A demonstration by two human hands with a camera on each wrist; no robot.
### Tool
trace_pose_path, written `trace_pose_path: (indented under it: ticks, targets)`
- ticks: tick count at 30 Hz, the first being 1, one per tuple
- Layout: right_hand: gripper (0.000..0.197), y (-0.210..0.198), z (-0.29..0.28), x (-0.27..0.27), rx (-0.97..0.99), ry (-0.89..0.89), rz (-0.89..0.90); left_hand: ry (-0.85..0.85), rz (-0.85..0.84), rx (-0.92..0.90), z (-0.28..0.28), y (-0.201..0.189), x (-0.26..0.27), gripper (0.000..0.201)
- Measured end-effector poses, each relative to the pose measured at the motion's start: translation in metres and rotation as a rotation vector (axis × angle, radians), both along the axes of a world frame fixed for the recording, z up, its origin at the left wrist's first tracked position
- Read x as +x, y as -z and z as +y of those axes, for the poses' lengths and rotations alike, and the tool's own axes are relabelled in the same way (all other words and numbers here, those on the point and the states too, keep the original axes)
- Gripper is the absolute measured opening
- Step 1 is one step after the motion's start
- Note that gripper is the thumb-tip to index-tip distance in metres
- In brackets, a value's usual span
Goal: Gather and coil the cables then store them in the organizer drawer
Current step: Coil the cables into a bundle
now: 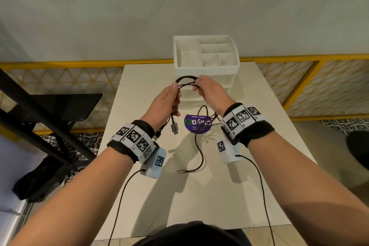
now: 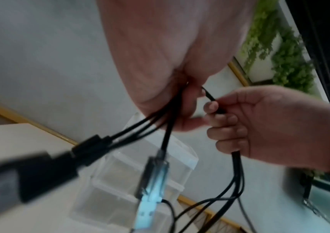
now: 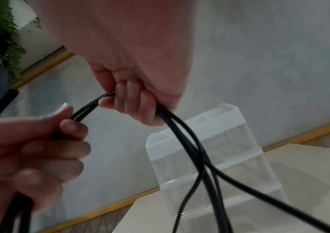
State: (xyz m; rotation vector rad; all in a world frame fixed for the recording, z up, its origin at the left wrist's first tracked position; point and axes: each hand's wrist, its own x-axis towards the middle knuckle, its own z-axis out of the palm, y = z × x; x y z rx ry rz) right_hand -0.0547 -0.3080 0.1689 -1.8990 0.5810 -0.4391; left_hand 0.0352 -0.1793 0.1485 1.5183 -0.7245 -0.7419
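The black cables [image 1: 186,82] are held up in the air between the two hands, above the white table [image 1: 249,146] and in front of the organizer [image 1: 206,66], so the bundle arches from one fist to the other. The left hand [image 1: 168,100] has its fingers curled around several strands together; I judge it works as the anchor that keeps the gathered loops from opening. Below this hand the plug ends hang free, among them a USB connector [image 1: 175,127] and a darker plug [image 2: 88,146]. The right hand [image 1: 208,91] also closes its fingers around the strands, very near the left one, probably to guide the next turn of the coil. From the right hand the loose lengths fall down to the table, where one braided cable [image 1: 201,158] lies in a curve near the wrists and ends in a small metal tip [image 1: 180,171]. It passes over a round purple sticker [image 1: 196,124] just under the hands. The drawers of the organizer look closed, as far as I can tell, so the storing is not yet begun and the coiling seems only partly done.
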Motion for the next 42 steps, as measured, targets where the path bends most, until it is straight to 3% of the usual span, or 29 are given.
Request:
trace_pose_path:
  ticks: [5,10,14,18,22,26,29,32,36,42]
  targets:
    - [0.031,0.011,0.017,-0.01,-0.043,-0.017,-0.053,-0.118,0.171,-0.139,-0.006,-0.015,0.008,0.04]
    - [0.036,0.018,0.021,-0.013,-0.184,-0.047,-0.035,-0.023,0.248,-0.088,-0.007,-0.024,0.011,0.033]
    - [0.033,0.019,0.011,-0.012,-0.318,0.054,0.023,0.067,0.298,-0.073,-0.002,-0.02,0.01,0.033]
    - [0.031,0.009,-0.001,-0.011,-0.27,0.171,-0.045,0.143,0.205,-0.055,-0.001,-0.017,0.001,0.036]
    - [0.029,0.011,0.002,-0.011,-0.245,0.146,-0.043,0.117,0.185,-0.147,-0.005,-0.018,0.0,0.033]
    - [0.03,0.019,0.017,-0.004,-0.075,0.074,-0.053,0.107,0.231,-0.234,-0.012,-0.025,-0.002,0.032]
    - [0.013,0.016,0.025,0.001,0.103,0.036,-0.068,0.063,0.254,-0.249,-0.016,-0.03,-0.005,0.033]
    - [0.002,0.016,0.025,0.003,0.064,-0.032,-0.044,0.038,0.212,-0.178,-0.015,-0.031,-0.004,0.034]
    - [0.024,0.017,0.027,0.007,-0.027,-0.063,-0.021,0.082,0.229,-0.146,-0.012,-0.033,-0.007,0.035]
    - [0.024,0.017,0.032,0.011,-0.111,-0.089,-0.018,0.068,0.123,-0.108,-0.014,-0.029,0.0,0.036]
